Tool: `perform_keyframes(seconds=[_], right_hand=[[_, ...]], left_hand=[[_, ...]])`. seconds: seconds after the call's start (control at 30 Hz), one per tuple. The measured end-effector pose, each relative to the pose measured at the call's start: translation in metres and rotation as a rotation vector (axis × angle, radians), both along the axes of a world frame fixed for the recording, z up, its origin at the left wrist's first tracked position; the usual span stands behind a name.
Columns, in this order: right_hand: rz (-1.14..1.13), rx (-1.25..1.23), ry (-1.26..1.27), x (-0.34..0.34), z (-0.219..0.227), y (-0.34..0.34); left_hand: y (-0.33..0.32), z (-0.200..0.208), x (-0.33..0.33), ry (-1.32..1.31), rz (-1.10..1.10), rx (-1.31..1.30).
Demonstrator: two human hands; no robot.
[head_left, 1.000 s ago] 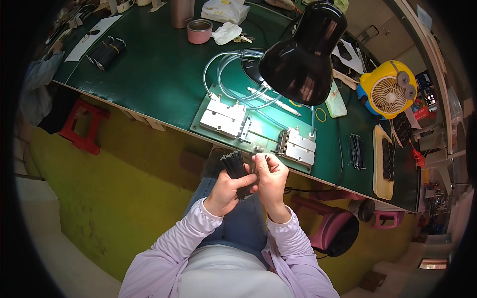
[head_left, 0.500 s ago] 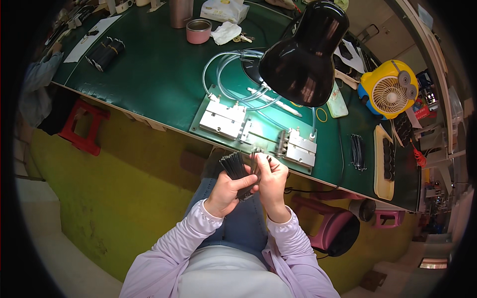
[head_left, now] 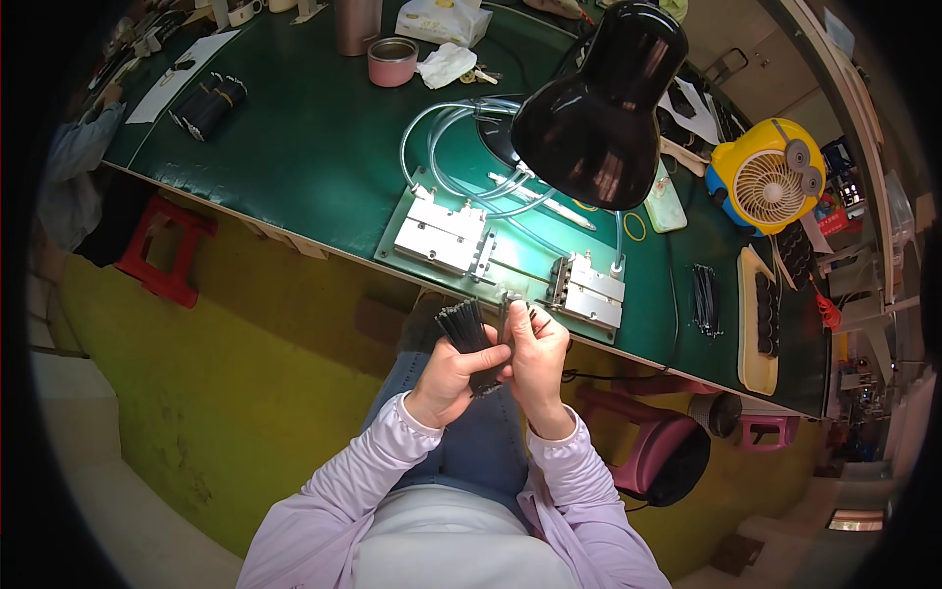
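Note:
My left hand is closed round a bundle of thin black cables with pale tips, held over my lap in front of the table edge. Right beside it, my right hand pinches a few black strands near the bundle's upper end. Their tips catch the lamp light, and I cannot make out how many strands are in the pinch. Just beyond my hands lies a metal fixture with a left silver block and a right silver block, joined to clear air tubes.
A black desk lamp hangs over the fixture. Rightward are a yellow fan, a loose cable bunch and a yellow tray. A pink cup stands at the back. Below are a red stool and a pink stool.
My right fingers have shifted slightly at the strands, and the pinched tips sit closer together. The left hand and its bundle have hardly moved.

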State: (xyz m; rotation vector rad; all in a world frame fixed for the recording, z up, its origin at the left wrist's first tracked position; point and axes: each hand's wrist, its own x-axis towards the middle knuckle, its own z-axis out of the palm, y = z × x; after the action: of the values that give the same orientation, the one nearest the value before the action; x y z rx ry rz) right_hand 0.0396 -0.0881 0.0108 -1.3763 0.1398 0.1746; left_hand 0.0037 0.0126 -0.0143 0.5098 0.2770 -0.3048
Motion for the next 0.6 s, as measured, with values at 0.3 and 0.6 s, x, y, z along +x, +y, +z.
perform_keyframes(seconds=[0.3,0.6], right_hand=[[-0.020,-0.063,-0.142,-0.0025,0.0015,0.0041],[-0.037,-0.052,-0.039,0.0028,0.0008,0.0016]], left_hand=[[0.0019,-0.0011,-0.0029,0.002,-0.009,0.055],[0.0000,0.0000,0.0005,-0.001,-0.005,0.069]])
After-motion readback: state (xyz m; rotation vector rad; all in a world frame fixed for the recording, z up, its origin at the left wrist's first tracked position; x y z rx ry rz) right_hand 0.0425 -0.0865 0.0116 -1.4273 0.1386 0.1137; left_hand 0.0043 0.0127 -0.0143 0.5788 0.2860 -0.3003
